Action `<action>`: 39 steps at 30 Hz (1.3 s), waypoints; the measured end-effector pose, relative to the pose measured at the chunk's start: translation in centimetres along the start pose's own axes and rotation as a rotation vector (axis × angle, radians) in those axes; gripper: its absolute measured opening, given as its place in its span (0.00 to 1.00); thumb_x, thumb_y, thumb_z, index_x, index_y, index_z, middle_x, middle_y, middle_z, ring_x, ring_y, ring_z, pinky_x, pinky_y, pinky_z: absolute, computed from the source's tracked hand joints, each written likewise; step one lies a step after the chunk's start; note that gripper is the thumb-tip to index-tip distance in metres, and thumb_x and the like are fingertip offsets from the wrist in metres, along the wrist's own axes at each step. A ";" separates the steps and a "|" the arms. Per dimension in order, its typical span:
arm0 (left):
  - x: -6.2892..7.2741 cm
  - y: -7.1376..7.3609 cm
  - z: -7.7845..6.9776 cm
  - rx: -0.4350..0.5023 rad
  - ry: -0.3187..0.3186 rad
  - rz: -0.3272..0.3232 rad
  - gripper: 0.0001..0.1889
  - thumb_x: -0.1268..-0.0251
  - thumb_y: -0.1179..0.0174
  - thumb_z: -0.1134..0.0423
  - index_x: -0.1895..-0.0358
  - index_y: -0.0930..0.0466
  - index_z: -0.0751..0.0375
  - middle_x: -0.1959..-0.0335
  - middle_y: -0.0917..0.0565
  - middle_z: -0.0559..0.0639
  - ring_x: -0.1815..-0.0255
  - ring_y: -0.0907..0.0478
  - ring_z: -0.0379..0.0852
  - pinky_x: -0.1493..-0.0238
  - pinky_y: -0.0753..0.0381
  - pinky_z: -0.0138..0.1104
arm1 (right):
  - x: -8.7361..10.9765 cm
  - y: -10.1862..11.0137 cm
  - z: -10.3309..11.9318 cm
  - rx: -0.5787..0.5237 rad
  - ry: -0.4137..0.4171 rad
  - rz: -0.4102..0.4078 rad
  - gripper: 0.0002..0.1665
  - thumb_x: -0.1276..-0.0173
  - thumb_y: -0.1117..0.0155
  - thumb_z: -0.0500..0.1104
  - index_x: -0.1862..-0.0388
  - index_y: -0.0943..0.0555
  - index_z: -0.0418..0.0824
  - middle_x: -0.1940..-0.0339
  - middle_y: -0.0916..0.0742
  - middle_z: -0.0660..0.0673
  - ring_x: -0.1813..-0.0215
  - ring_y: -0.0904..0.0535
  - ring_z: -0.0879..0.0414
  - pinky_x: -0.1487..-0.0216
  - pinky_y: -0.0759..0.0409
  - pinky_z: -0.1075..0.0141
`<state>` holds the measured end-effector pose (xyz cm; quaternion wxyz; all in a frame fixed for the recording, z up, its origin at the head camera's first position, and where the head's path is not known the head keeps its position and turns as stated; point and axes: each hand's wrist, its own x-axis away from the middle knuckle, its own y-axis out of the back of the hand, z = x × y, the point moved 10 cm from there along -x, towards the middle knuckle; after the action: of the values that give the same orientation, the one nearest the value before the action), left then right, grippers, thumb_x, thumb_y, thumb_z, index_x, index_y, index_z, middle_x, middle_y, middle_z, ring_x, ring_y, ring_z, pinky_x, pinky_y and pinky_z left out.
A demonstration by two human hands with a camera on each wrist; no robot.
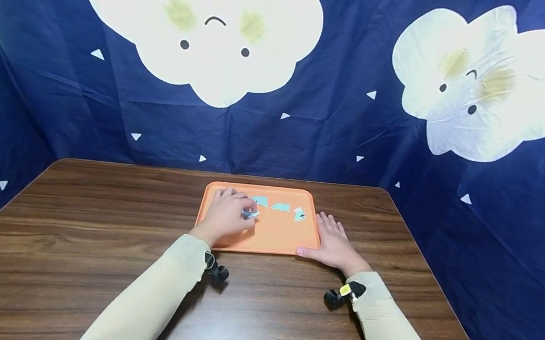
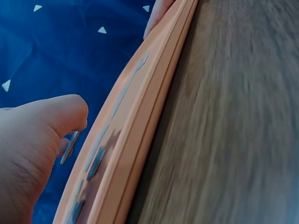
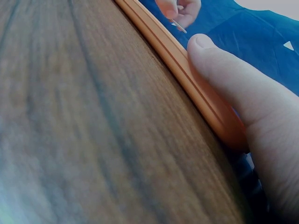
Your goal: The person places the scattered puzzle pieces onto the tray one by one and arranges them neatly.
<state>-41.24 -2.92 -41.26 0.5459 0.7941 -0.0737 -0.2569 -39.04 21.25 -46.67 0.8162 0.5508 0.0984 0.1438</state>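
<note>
My left hand [image 1: 229,214] is over the left half of an orange tray [image 1: 273,241], pinching a thin pale-blue piece of paper or card [image 1: 249,214] between thumb and fingers. In the left wrist view that piece [image 2: 70,147] stands tilted, held off the tray floor. Along the tray's far side lie other irregular flat pieces: a light-blue one [image 1: 260,200], a second light-blue one [image 1: 280,206] and a blue-and-white one [image 1: 300,215]. My right hand [image 1: 335,244] rests against the tray's right front corner, its fingers extended along the side and its thumb [image 3: 219,60] at the front rim.
The tray lies on a brown wood-grain table [image 1: 88,237]. Behind and beside it hangs a dark blue cloth [image 1: 256,139] with white clouds and small triangles. Each wrist wears a small black camera, one left [image 1: 218,273], one right [image 1: 334,299].
</note>
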 end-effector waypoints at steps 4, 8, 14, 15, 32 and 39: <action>-0.5 -0.7 -0.9 -0.002 -0.003 0.018 0.07 0.45 0.35 0.50 0.63 0.17 0.40 0.64 0.20 0.38 0.57 0.35 0.47 0.47 0.40 0.48 | 0.0 -0.2 -0.1 0.000 0.000 0.003 0.73 0.44 0.38 0.79 0.18 0.53 0.32 0.18 0.46 0.32 0.17 0.57 0.37 0.22 0.60 0.41; -1.1 -1.4 -1.7 -0.017 -0.012 0.025 0.06 0.44 0.35 0.50 0.63 0.17 0.40 0.64 0.20 0.37 0.58 0.35 0.47 0.46 0.40 0.48 | 0.0 -0.2 -0.2 -0.002 -0.005 0.002 0.73 0.44 0.38 0.78 0.18 0.53 0.32 0.18 0.46 0.33 0.17 0.57 0.37 0.22 0.60 0.41; -2.2 -2.4 -3.2 -0.041 -0.041 0.029 0.05 0.42 0.35 0.49 0.64 0.16 0.38 0.60 0.18 0.37 0.59 0.36 0.46 0.45 0.40 0.48 | 0.1 -0.1 -0.3 -0.003 -0.015 0.004 0.73 0.44 0.38 0.79 0.18 0.53 0.32 0.18 0.46 0.32 0.17 0.57 0.37 0.22 0.60 0.41; -2.3 -2.6 -3.4 -0.040 -0.042 0.034 0.05 0.42 0.35 0.49 0.64 0.16 0.38 0.59 0.18 0.37 0.59 0.37 0.46 0.45 0.40 0.48 | 0.2 0.0 -0.3 -0.002 -0.018 0.005 0.73 0.43 0.39 0.79 0.18 0.53 0.32 0.18 0.46 0.32 0.17 0.57 0.37 0.22 0.60 0.41; -3.5 -4.8 -5.0 -0.028 -0.015 0.092 0.07 0.40 0.34 0.49 0.59 0.12 0.37 0.55 0.17 0.38 0.57 0.36 0.46 0.45 0.40 0.46 | 0.0 0.1 0.2 -0.009 -0.002 0.002 0.73 0.44 0.38 0.78 0.19 0.52 0.30 0.18 0.46 0.31 0.18 0.56 0.36 0.22 0.59 0.40; -3.4 -5.0 -4.9 -0.041 0.025 0.111 0.07 0.36 0.35 0.48 0.59 0.12 0.38 0.53 0.16 0.38 0.56 0.36 0.46 0.46 0.40 0.45 | -0.1 0.0 0.5 -0.004 0.003 0.007 0.72 0.43 0.38 0.78 0.19 0.52 0.30 0.18 0.46 0.31 0.18 0.56 0.36 0.22 0.59 0.40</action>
<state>-42.56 4.48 -43.38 0.5765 0.7804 -0.1056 -0.2177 -38.98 20.80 -46.51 0.8167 0.5493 0.0973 0.1477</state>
